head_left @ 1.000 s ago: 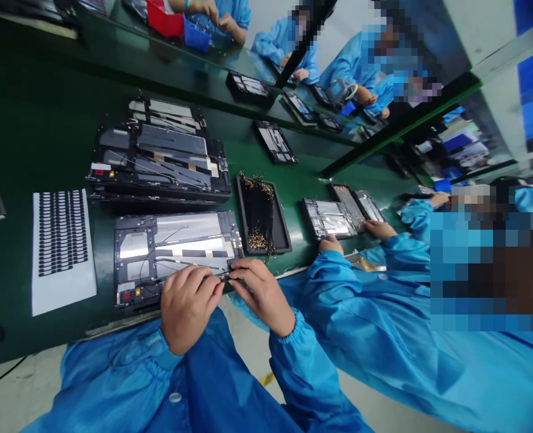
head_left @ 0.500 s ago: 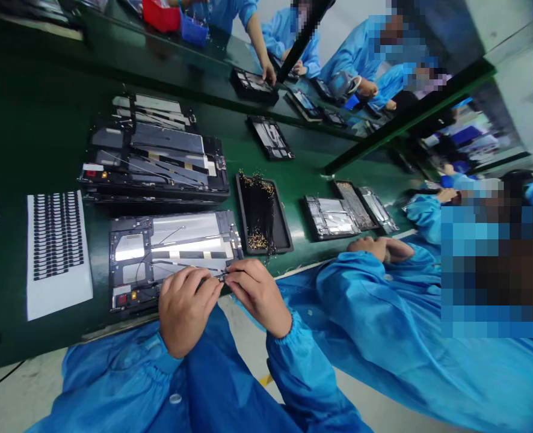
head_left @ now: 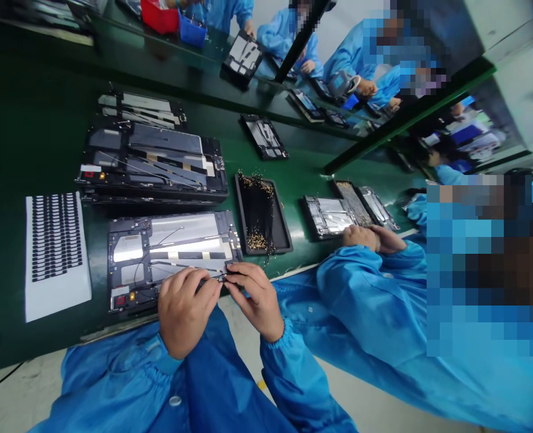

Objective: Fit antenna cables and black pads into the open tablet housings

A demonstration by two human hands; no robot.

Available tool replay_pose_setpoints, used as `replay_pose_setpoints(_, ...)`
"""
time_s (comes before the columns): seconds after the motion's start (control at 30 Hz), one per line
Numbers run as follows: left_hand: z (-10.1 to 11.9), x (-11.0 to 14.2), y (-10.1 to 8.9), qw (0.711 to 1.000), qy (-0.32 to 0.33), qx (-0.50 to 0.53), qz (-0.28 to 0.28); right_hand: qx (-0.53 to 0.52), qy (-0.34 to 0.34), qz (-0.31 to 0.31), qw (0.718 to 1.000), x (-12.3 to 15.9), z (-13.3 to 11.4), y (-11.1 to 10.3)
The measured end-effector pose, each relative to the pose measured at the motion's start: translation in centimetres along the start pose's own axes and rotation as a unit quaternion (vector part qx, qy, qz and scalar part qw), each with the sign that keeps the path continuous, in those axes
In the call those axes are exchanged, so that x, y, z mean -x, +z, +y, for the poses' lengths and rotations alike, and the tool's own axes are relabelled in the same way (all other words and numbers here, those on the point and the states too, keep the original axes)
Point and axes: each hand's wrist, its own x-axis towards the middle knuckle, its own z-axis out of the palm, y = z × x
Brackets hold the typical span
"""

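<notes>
My left hand (head_left: 184, 310) and my right hand (head_left: 258, 297) meet at the near right corner of an opened tablet housing (head_left: 129, 248). Both have their fingers pinched together over a small dark part (head_left: 222, 278) with a bit of shine, too small to name. The fingertips hide most of it, and I cannot tell whether it is joined to the housing. The housing lies flat at the table's front edge, showing silver panels, black strips and thin cables.
A sheet of black stickers (head_left: 58, 294) lies left. Behind stands a stack of similar housings (head_left: 158, 192). A black tray (head_left: 285, 231) of thin gold-tipped cables is to the right, with another housing (head_left: 266, 137) beyond it. A co-worker's hands (head_left: 361, 237) are farther right.
My right hand has shifted slightly, its fingers a little more spread; my left hand stays nearly still. Across the table, a person has lifted and tilted a housing. The neighbour's hands moved slightly.
</notes>
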Motion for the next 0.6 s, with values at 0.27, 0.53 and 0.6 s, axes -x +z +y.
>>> replay_pose_setpoints(0.27, 0.4, 0.2, 0.4, 1.0, -0.01, -0.005, -0.011, 0.093, -0.09, 0.008, 0.992, 2.3, 0.2, 1.3)
replay_pose_setpoints(0.53, -4.5, 3.2, -5.3, 0.971, -0.235, -0.035, 0.035, 0.008, 0.177, 0.067, 0.982, 1.2, 1.4, 1.0)
replay_pose_setpoints(0.6, -6.1, 4.1, -5.7, 0.946, -0.324, 0.02, 0.009, 0.005, 0.205, 0.06, 0.977, 0.9, 2.0, 1.7)
